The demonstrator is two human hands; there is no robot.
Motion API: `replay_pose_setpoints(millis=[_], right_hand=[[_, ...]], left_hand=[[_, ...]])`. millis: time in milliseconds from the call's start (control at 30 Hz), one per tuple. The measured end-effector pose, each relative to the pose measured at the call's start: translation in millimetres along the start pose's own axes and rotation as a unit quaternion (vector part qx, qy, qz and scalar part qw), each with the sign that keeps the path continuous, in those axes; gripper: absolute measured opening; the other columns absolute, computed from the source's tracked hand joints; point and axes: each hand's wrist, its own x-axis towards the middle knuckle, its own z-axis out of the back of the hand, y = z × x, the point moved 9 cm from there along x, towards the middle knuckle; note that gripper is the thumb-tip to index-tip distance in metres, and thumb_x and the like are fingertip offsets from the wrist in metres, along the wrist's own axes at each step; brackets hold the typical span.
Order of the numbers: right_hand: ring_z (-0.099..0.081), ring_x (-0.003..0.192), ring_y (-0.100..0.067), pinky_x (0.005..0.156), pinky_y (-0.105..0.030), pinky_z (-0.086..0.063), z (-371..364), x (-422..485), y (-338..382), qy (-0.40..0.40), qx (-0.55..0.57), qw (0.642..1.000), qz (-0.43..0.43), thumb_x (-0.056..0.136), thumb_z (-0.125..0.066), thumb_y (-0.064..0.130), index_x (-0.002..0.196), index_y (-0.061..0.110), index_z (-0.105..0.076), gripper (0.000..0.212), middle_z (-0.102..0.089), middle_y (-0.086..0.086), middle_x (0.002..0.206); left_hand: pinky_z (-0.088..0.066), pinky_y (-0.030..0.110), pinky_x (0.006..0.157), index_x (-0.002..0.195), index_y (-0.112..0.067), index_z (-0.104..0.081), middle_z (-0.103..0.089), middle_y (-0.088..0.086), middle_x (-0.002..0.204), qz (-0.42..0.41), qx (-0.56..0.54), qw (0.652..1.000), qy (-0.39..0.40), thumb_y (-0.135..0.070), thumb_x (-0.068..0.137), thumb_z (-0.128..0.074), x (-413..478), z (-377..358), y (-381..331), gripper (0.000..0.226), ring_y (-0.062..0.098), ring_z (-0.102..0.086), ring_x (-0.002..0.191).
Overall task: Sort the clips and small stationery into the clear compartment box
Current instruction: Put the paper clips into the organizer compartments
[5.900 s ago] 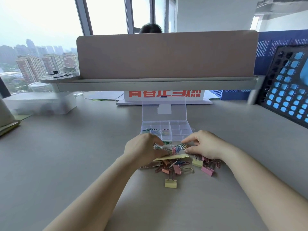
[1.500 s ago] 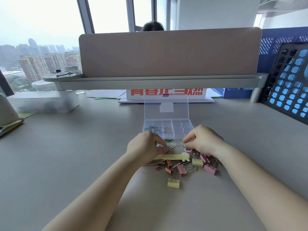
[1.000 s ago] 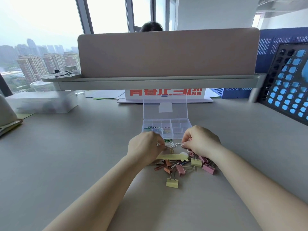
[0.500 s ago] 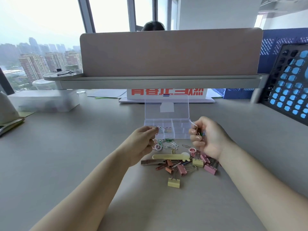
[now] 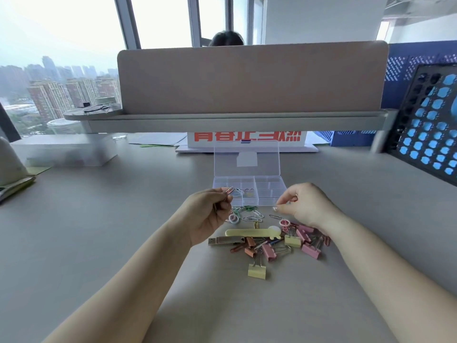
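Note:
The clear compartment box (image 5: 269, 193) stands open mid-desk, lid up, with a few paper clips in its left compartments. My left hand (image 5: 210, 212) is raised at the box's front-left corner, pinching a pink paper clip (image 5: 229, 191). My right hand (image 5: 305, 206) hovers at the front-right corner, holding a red paper clip (image 5: 293, 199). Below the hands lies a pile: loose paper clips (image 5: 249, 212), pink and yellow binder clips (image 5: 269, 252), a yellow stick (image 5: 249, 233) and a metal USB drive (image 5: 223, 241).
A desk divider with a shelf (image 5: 247, 122) rises behind the box, with a person's head beyond it. A white printed box (image 5: 247, 141) sits under the shelf, a translucent case (image 5: 64, 152) at left, a black perforated panel (image 5: 430, 134) at right.
Both hands have lifted off the pile, each with a paper clip, and moved up to the box's front edge. The pile is uncovered.

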Motion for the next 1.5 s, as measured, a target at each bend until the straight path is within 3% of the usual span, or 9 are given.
replay_pose_setpoints(millis=[267,400,533,733,900,1200,1300,1367,1500], right_hand=[[-0.063,0.079,-0.017,0.076,-0.032,-0.053,-11,0,-1,0.032,-0.146,0.989,-0.015,0.078,-0.074,0.026,0.060,0.024,-0.066,0.020,-0.067,0.008,0.073],[-0.055,0.070,-0.022,0.065,-0.026,-0.045,-17,1,3,0.045,-0.211,0.976,-0.007,0.085,-0.067,0.026,0.054,0.019,-0.059,0.033,-0.056,0.009,0.060],[-0.056,0.068,-0.018,0.063,-0.025,-0.044,-24,1,5,0.064,-0.206,0.976,0.010,0.090,-0.060,0.028,0.060,0.015,-0.063,0.033,-0.056,0.011,0.060],[-0.033,0.050,-0.010,0.044,-0.017,-0.028,-16,2,3,0.055,0.134,0.988,-0.047,0.094,-0.056,0.021,0.076,0.010,-0.053,0.021,-0.038,0.000,0.061],[-0.028,0.033,-0.004,0.029,-0.013,-0.015,-33,1,-7,0.106,0.489,0.850,-0.166,0.093,-0.047,0.012,0.069,0.014,-0.040,0.026,-0.039,0.000,0.061],[-0.033,0.034,-0.005,0.026,-0.012,-0.019,-36,4,-19,0.085,0.600,0.770,-0.200,0.086,-0.039,0.004,0.073,0.010,-0.042,0.014,-0.043,-0.004,0.066],[-0.031,0.034,-0.005,0.026,-0.012,-0.017,-39,0,-14,0.116,0.599,0.766,-0.203,0.087,-0.037,0.008,0.077,0.008,-0.049,0.015,-0.040,0.000,0.060],[-0.030,0.035,-0.004,0.027,-0.012,-0.016,-38,-1,-11,0.122,0.575,0.785,-0.193,0.089,-0.045,0.014,0.072,0.012,-0.048,0.017,-0.036,0.003,0.058],[-0.030,0.043,-0.005,0.035,-0.015,-0.022,-22,2,-2,0.060,0.307,0.945,-0.091,0.084,-0.069,0.018,0.070,0.017,-0.050,0.023,-0.037,0.006,0.058]], left_hand=[[-0.030,0.012,0.032,0.065,-0.013,-0.045,-0.043,0.002,0.060,0.035,-0.032,0.999,-0.011,-0.026,0.095,-0.044,-2,1,3,0.032,0.007,-0.038,0.042],[-0.026,0.014,0.034,0.072,-0.016,-0.051,-0.032,-0.005,0.055,-0.029,0.152,0.985,-0.072,-0.035,0.093,-0.055,-4,9,-6,0.029,0.007,-0.030,0.044],[-0.028,0.019,0.045,0.081,-0.020,-0.067,-0.037,-0.009,0.054,-0.196,0.531,0.815,-0.120,-0.036,0.086,-0.065,-14,-9,-31,0.017,0.006,-0.034,0.047],[-0.033,0.023,0.053,0.096,-0.033,-0.071,-0.043,-0.013,0.065,-0.204,0.678,0.700,-0.097,-0.041,0.081,-0.069,-12,-27,-24,0.017,0.006,-0.045,0.063],[-0.037,0.023,0.064,0.102,-0.038,-0.071,-0.062,-0.011,0.092,-0.188,0.726,0.654,-0.101,-0.043,0.084,-0.064,-7,-30,-16,0.019,0.013,-0.056,0.087],[-0.037,0.025,0.065,0.103,-0.032,-0.066,-0.065,-0.009,0.103,-0.246,0.770,0.582,-0.090,-0.037,0.094,-0.050,-5,-41,-11,0.020,0.017,-0.058,0.100],[-0.037,0.026,0.062,0.099,-0.025,-0.065,-0.052,-0.011,0.077,-0.244,0.720,0.643,-0.093,-0.033,0.094,-0.049,-7,-35,-19,0.019,0.016,-0.052,0.079],[-0.040,0.026,0.059,0.093,-0.016,-0.063,-0.049,-0.008,0.067,-0.213,0.621,0.748,-0.094,-0.027,0.093,-0.050,-7,-25,-25,0.016,0.015,-0.048,0.065],[-0.023,0.017,0.038,0.072,-0.015,-0.045,-0.035,-0.001,0.062,-0.057,0.248,0.964,-0.070,-0.011,0.089,-0.046,-7,2,-16,0.018,0.011,-0.026,0.049]])
